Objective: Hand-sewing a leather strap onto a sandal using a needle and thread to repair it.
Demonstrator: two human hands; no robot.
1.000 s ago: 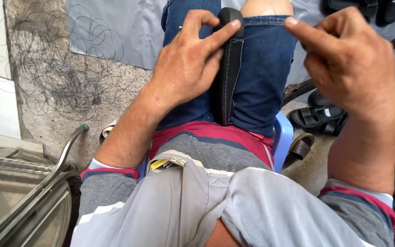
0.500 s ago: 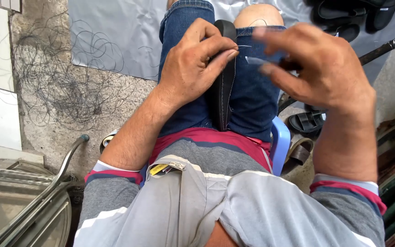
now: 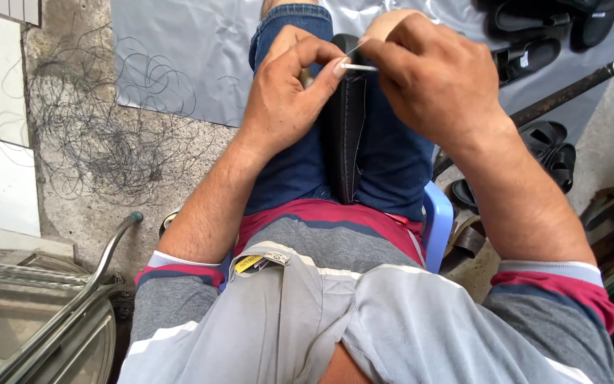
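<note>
A black sandal sole point(image 3: 348, 135) stands on edge between my knees, clamped by my blue jeans. My left hand point(image 3: 289, 92) grips its top edge from the left, thumb and forefinger pinched at the rim. My right hand point(image 3: 431, 82) is just right of it and pinches a thin pale needle-like tool point(image 3: 359, 67) with a light thread, its tip at the sole's upper edge next to my left thumb. A line of pale stitching runs down the sole's side.
I sit on a blue plastic stool point(image 3: 438, 224). Tangled black thread point(image 3: 90, 128) lies on the concrete floor at left, beside a grey sheet point(image 3: 179, 57). Black sandals point(image 3: 534, 50) lie at top right and by a dark bar point(image 3: 570, 85). A metal frame point(image 3: 51, 313) stands at lower left.
My right hand has come in from the right toward the sole's top, bringing the needle up to my left thumb. The left hand kept its grip on the sole.
</note>
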